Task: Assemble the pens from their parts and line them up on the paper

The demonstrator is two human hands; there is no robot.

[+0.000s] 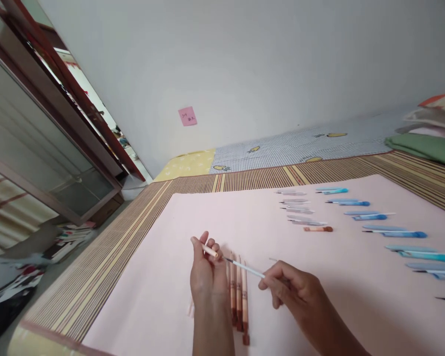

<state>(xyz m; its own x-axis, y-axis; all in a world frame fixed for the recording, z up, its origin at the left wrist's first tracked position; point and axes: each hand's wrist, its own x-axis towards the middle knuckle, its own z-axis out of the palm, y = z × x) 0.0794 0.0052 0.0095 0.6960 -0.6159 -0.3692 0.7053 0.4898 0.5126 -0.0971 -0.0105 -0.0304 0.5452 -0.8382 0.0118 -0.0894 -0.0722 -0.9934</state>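
A peach barrel (210, 251) is gripped by the left hand (208, 274), a white refill (248, 269) pinched by the right hand (296, 287). Beside the left fingers, brown-ended pens (239, 291) are laid.

- I see a striped mat (111, 242) carrying a pink sheet (163, 277).
- On the sheet I see brown-ended pens (239, 291) side by side.
- Farther right lie grouped blue pen parts (417, 234) and slim greyish pieces (298, 209).

From here I see a pink note (187, 116) stuck on the pale wall (244, 59) and a checked sheet (278, 147) running along its foot. Folded cloths (430, 117) sit piled rightward; a glass door (40, 128) stands leftward.
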